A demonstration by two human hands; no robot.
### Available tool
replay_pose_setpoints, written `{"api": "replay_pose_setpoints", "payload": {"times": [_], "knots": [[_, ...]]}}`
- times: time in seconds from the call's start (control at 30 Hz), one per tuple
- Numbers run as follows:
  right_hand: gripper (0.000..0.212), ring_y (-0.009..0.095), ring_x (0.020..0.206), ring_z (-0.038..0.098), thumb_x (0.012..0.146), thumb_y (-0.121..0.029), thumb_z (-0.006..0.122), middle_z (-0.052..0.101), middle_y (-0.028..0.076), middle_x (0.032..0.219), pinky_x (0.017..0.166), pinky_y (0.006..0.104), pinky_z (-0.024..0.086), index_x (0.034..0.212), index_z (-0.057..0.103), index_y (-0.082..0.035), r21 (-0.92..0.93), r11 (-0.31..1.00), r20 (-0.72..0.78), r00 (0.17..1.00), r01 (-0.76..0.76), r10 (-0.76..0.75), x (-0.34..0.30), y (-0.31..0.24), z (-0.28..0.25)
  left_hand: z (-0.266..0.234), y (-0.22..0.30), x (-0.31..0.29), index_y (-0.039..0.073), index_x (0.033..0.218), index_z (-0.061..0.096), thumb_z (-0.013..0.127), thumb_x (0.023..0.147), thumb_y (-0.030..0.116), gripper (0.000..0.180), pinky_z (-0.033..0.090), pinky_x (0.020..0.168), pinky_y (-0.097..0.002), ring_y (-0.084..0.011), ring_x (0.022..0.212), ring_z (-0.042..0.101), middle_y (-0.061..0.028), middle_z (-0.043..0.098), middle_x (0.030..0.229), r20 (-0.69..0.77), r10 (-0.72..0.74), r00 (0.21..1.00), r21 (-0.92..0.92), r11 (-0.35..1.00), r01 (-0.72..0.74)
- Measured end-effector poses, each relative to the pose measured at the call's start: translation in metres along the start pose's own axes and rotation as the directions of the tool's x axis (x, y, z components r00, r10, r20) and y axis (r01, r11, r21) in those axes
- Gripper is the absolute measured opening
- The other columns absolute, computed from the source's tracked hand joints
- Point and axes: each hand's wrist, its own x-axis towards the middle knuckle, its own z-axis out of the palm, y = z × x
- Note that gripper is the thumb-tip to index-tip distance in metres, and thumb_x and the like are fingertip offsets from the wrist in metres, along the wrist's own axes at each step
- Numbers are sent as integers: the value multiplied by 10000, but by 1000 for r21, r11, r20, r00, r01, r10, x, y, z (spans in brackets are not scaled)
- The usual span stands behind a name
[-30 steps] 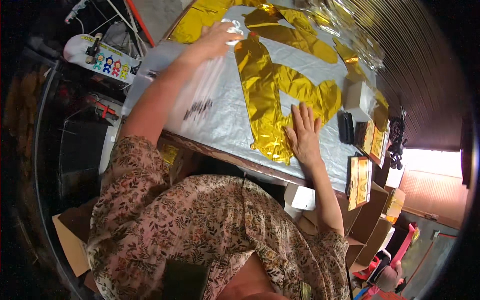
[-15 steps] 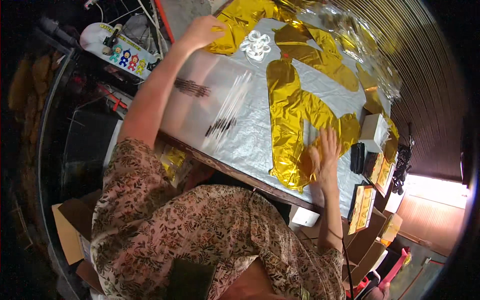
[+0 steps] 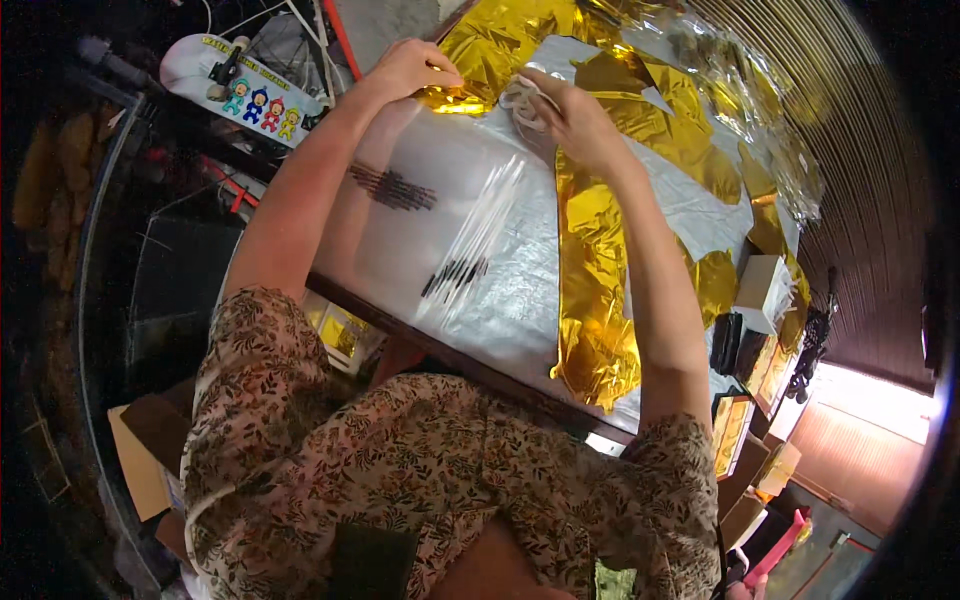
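My right hand (image 3: 582, 118) is closed on a looped bundle of white ribbon (image 3: 521, 108) at the far middle of the table. My left hand (image 3: 410, 72), with bent fingers, pinches the near edge of a gold foil balloon (image 3: 490, 45), flat and uninflated. Another flat gold foil balloon (image 3: 590, 270), letter-shaped, lies under my right forearm, which hides part of it. Left of it, a clear plastic sheet or bag (image 3: 390, 240) covers the silver tabletop (image 3: 525, 310), with dark marks and white strips showing on it.
More gold foil (image 3: 700, 140) and crumpled clear wrappers (image 3: 740, 70) cover the far right. A white box (image 3: 762, 290), a black case (image 3: 727, 342) and yellow-and-white packs (image 3: 733, 432) line the right edge. A decorated white board (image 3: 245, 90) is beyond the left edge.
My right hand has left the letter-shaped balloon and reached up to the white ribbon, taking hold of it. My left hand has shifted slightly along the gold foil's edge.
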Motion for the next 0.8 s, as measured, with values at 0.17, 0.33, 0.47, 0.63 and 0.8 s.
{"api": "replay_pose_setpoints", "payload": {"times": [0.17, 0.33, 0.47, 0.63, 0.8], "knots": [[540, 184, 1016, 690, 872, -16, 667, 731, 152, 1138, 896, 302, 522, 1402, 567, 6, 228, 972, 167, 986, -63, 24, 51, 10, 48, -13, 4, 17, 31, 1004, 783, 778, 882, 340, 332, 529, 775, -341, -188, 820, 680, -93, 746, 883, 75, -31, 997, -6, 999, 32], [625, 88, 830, 603, 825, 49, 645, 702, 15, 940, 760, 261, 509, 1440, 543, 9, 565, 822, 137, 990, -69, -11, 63, 29, 67, -18, 24, 37, -2, 1010, 770, 760, 925, 312, 325, 517, 753, -302, -99, 820, 624, -41, 741, 888, 110, -51, 993, 83, 996, 42], [570, 68, 725, 549, 901, -12, 646, 651, -12, 824, 660, 262, 479, 1460, 531, 3, 385, 911, 188, 979, -147, 78, 66, 27, 68, -21, 17, 37, -1, 1008, 772, 741, 948, 277, 285, 516, 769, -280, -90, 836, 631, -19, 752, 923, 99, -156, 983, -45, 986, 161], [424, 54, 670, 480, 1069, -247, 566, 632, -34, 820, 605, 234, 424, 1433, 574, -29, 556, 791, 172, 966, -257, 193, 64, 33, 69, -22, 24, 21, 12, 1083, 765, 715, 976, 227, 245, 525, 872, -262, -95, 939, 663, -12, 746, 1024, 35, -21, 999, -298, 954, 30], [338, 49, 707, 465, 1088, -267, 527, 619, -53, 837, 624, 229, 413, 1314, 648, -46, 616, 746, 131, 967, -253, 220, 64, 26, 71, -37, 13, -9, 21, 1271, 694, 716, 964, 165, 340, 479, 1029, -287, -142, 1192, 616, -53, 681, 1296, -25, 20, 999, -391, 920, -28]]}}
